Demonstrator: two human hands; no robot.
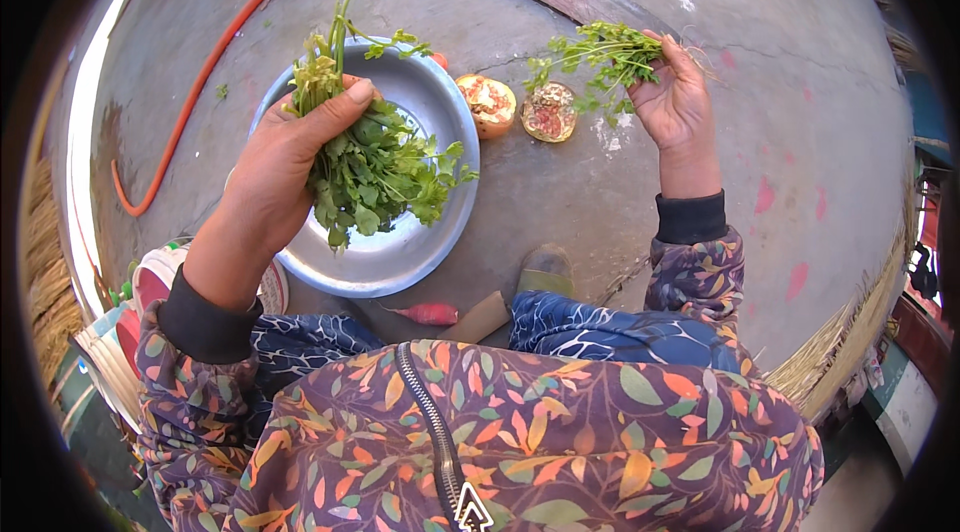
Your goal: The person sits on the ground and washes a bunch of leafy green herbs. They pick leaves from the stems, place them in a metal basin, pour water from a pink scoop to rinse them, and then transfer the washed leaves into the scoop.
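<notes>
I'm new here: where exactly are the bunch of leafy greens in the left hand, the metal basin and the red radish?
Bunch of leafy greens [375,172]: head view, on its leaves.
Metal basin [432,102]: head view, bare inner wall.
Red radish [432,314]: head view, on its body.

Larger bunch [375,167]: mid to deep green leaves, paler yellow-green towards the stems
Smaller bunch [610,52]: brighter green leaves
Basin [380,270]: silvery grey with a bluish tint, whitish glare inside
Round halved piece [549,113]: tan rim, mottled red and cream face
Piece beside the basin [487,104]: orange-tan side, cream top patched with red
Radish [430,314]: pinkish red
Hose [222,44]: orange-red
Floor [620,232]: grey, with scattered pink blotches and white smears
Jacket [600,432]: dark purple, printed with leaves in orange, coral, yellow and grey-green
Cuffs [692,217]: plain black
Zip [434,416]: silvery teeth on dark tape
Trousers [610,332]: blue, crossed by a white net of veins
Straw [850,342]: pale yellow-tan
</notes>
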